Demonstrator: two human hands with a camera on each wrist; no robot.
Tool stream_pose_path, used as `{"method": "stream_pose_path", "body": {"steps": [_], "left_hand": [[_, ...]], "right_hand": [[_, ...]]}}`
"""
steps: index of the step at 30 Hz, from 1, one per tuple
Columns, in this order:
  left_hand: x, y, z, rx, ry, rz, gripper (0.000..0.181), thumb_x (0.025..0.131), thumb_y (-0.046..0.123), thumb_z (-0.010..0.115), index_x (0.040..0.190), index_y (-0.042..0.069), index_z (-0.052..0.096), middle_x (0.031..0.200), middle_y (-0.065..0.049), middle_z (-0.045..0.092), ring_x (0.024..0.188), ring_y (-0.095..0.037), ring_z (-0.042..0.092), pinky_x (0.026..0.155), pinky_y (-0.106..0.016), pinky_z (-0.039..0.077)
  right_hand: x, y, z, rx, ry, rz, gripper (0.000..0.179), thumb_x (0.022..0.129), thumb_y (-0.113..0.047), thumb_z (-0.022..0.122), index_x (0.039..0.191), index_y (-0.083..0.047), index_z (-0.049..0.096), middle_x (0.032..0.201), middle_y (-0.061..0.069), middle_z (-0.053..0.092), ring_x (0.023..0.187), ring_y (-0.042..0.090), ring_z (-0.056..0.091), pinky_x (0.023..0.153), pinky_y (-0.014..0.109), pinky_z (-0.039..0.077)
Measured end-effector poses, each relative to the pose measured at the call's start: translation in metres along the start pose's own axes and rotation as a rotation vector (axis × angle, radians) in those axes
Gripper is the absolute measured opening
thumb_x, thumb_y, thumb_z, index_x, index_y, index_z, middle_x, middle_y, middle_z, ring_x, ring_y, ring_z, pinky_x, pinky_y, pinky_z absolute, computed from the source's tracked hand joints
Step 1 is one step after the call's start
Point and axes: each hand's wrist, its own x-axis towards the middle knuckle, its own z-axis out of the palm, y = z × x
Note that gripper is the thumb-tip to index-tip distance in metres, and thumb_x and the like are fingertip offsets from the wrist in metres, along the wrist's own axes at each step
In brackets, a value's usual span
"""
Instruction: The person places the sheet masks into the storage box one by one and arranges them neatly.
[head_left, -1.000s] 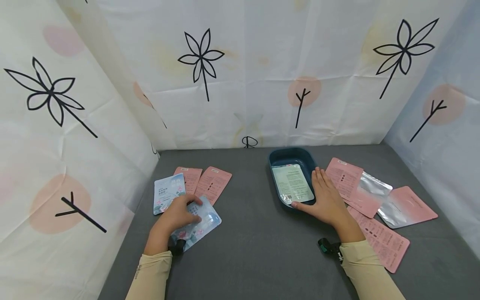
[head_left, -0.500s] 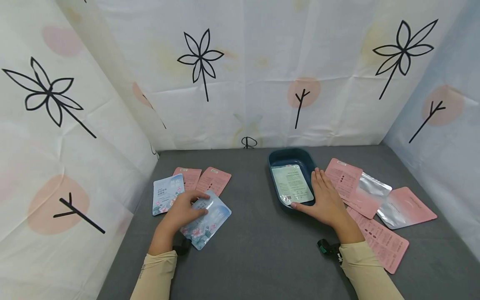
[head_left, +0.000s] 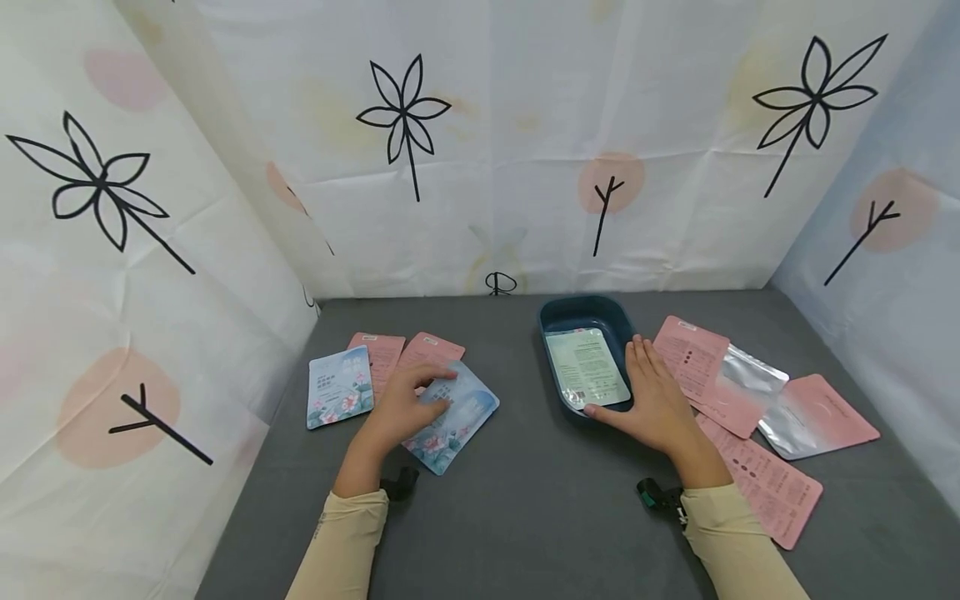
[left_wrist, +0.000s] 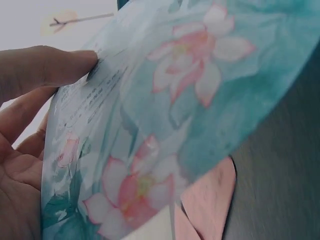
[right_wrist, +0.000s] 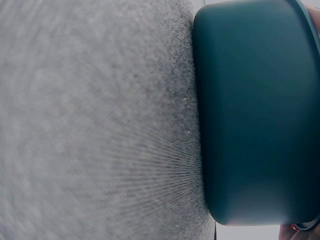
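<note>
My left hand (head_left: 399,412) pinches a blue face mask packet (head_left: 459,417) between thumb and fingers, at its left side. Pink lotus flowers and small print cover the packet's face (left_wrist: 190,130) in the left wrist view. My right hand (head_left: 656,404) rests at the right side of a dark teal plastic bin (head_left: 596,311), fingers straight along the side and thumb at the near corner. Inside the bin lies a pale green printed packet (head_left: 588,368). The bin's outer wall (right_wrist: 260,110) fills the right part of the right wrist view.
Another blue packet (head_left: 339,387) lies at the left, partly over a pink packet (head_left: 381,354); a second pink one (head_left: 431,350) is beside it. Several pink and silver packets (head_left: 825,417) spread out at the right on the grey table (head_left: 540,517). Patterned cloth walls (head_left: 487,167) enclose the table.
My left hand has carried the blue packet right and away from me, off its spot near the other blue packet. My right hand has stayed at the bin.
</note>
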Motion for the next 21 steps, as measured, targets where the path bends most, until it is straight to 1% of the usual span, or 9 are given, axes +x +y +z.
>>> {"method": "stream_pose_path", "body": {"steps": [4, 10, 12, 14, 16, 18, 20, 21], "left_hand": [[0.006, 0.010, 0.008, -0.021, 0.028, 0.053, 0.037, 0.093, 0.002, 0.079, 0.129, 0.013, 0.076, 0.135, -0.006, 0.070, 0.122, -0.026, 0.065, 0.106, -0.055, 0.053], [0.015, 0.024, 0.018, -0.077, 0.086, 0.109, 0.042, 0.093, 0.002, 0.079, 0.133, 0.010, 0.074, 0.134, -0.009, 0.070, 0.122, -0.028, 0.065, 0.100, -0.055, 0.056], [0.019, 0.029, 0.021, -0.094, 0.107, 0.121, 0.043, 0.093, 0.002, 0.079, 0.135, 0.010, 0.073, 0.131, -0.009, 0.070, 0.117, -0.027, 0.065, 0.096, -0.053, 0.057], [0.023, 0.034, 0.024, -0.117, 0.125, 0.134, 0.044, 0.093, 0.001, 0.079, 0.135, 0.009, 0.072, 0.128, -0.009, 0.070, 0.107, -0.026, 0.063, 0.089, -0.046, 0.057], [0.026, 0.039, 0.027, -0.140, 0.143, 0.143, 0.045, 0.092, 0.000, 0.079, 0.136, 0.008, 0.072, 0.125, -0.009, 0.069, 0.096, -0.027, 0.058, 0.080, -0.038, 0.053], [0.030, 0.043, 0.031, -0.174, 0.144, 0.145, 0.047, 0.092, -0.002, 0.078, 0.138, 0.007, 0.071, 0.125, -0.010, 0.067, 0.096, -0.027, 0.060, 0.077, -0.032, 0.053], [0.033, 0.046, 0.034, -0.201, 0.145, 0.136, 0.048, 0.093, -0.002, 0.077, 0.140, 0.007, 0.069, 0.128, -0.010, 0.065, 0.102, -0.027, 0.063, 0.077, -0.029, 0.056], [0.035, 0.048, 0.036, -0.216, 0.146, 0.131, 0.049, 0.094, -0.002, 0.077, 0.141, 0.008, 0.069, 0.130, -0.010, 0.064, 0.107, -0.028, 0.065, 0.078, -0.030, 0.058]], "right_hand": [[0.000, 0.000, 0.000, 0.004, 0.000, -0.001, 0.133, 0.085, -0.080, 0.068, 0.167, 0.007, 0.011, 0.178, 0.024, 0.004, 0.166, 0.041, 0.004, 0.131, 0.063, 0.012], [0.002, 0.002, 0.002, -0.002, 0.016, -0.014, 0.133, 0.084, -0.080, 0.069, 0.167, 0.008, 0.012, 0.177, 0.026, 0.006, 0.166, 0.041, 0.006, 0.131, 0.062, 0.013], [0.002, 0.003, 0.003, -0.004, 0.026, -0.017, 0.133, 0.084, -0.080, 0.070, 0.166, 0.008, 0.013, 0.177, 0.026, 0.007, 0.166, 0.042, 0.007, 0.131, 0.062, 0.013], [0.003, 0.003, 0.003, -0.006, 0.028, -0.019, 0.133, 0.084, -0.080, 0.070, 0.166, 0.009, 0.014, 0.177, 0.026, 0.008, 0.165, 0.043, 0.008, 0.131, 0.062, 0.014], [0.003, 0.003, 0.004, -0.009, 0.026, -0.016, 0.133, 0.083, -0.080, 0.069, 0.166, 0.009, 0.014, 0.177, 0.026, 0.008, 0.165, 0.043, 0.008, 0.131, 0.062, 0.014], [0.003, 0.002, 0.004, -0.009, 0.017, -0.012, 0.134, 0.084, -0.081, 0.069, 0.166, 0.009, 0.013, 0.177, 0.026, 0.007, 0.166, 0.043, 0.007, 0.131, 0.062, 0.013], [0.003, 0.002, 0.005, -0.008, 0.012, -0.005, 0.134, 0.083, -0.081, 0.068, 0.167, 0.008, 0.013, 0.177, 0.025, 0.006, 0.166, 0.042, 0.006, 0.131, 0.063, 0.014], [0.003, 0.001, 0.004, -0.006, 0.011, -0.003, 0.134, 0.083, -0.081, 0.068, 0.167, 0.008, 0.012, 0.177, 0.025, 0.006, 0.166, 0.041, 0.005, 0.131, 0.063, 0.013]]}}
